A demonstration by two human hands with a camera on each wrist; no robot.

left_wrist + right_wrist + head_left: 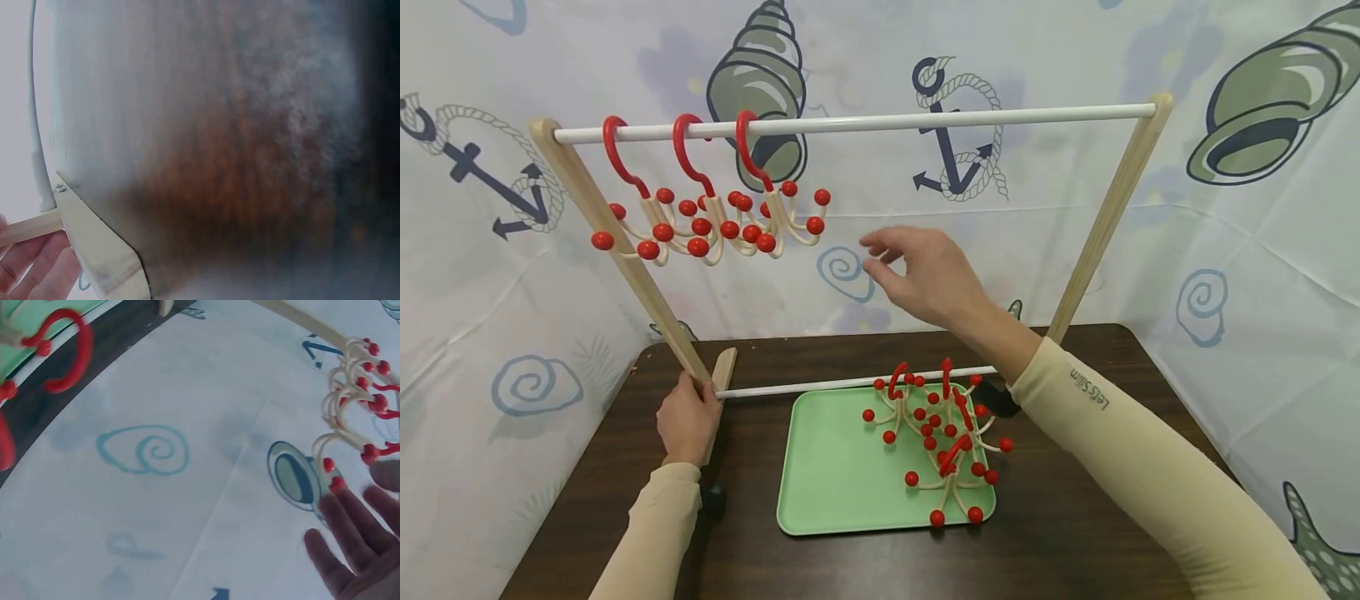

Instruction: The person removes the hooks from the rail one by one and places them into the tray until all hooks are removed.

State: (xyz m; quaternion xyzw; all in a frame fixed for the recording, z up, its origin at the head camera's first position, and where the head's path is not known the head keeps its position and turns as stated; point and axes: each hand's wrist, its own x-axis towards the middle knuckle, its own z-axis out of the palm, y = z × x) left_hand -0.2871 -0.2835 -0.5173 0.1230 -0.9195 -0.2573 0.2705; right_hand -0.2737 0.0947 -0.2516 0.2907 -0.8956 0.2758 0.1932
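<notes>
Three hangers with red hooks (pixel 682 154) and cream arms tipped with red balls hang close together at the left of a white rail (pixel 940 122). My right hand (pixel 925 275) is in the air below the rail, right of these hangers, its fingers loosely extended and holding nothing. In the right wrist view its spread fingers (pixel 350 544) appear near the hanging hangers (pixel 350 400). My left hand (pixel 687 421) grips the rack's left wooden post (pixel 658 304) near its foot (pixel 100 244). Several more hangers (pixel 951 467) lie jumbled on the right part of a green tray (pixel 835 467).
The rack's right wooden post (pixel 1108 221) stands behind my right forearm. A lower white bar (pixel 790 388) runs behind the tray. Everything stands on a dark brown table (pixel 1045 533), before a patterned curtain (pixel 865 50) with shells and anchors.
</notes>
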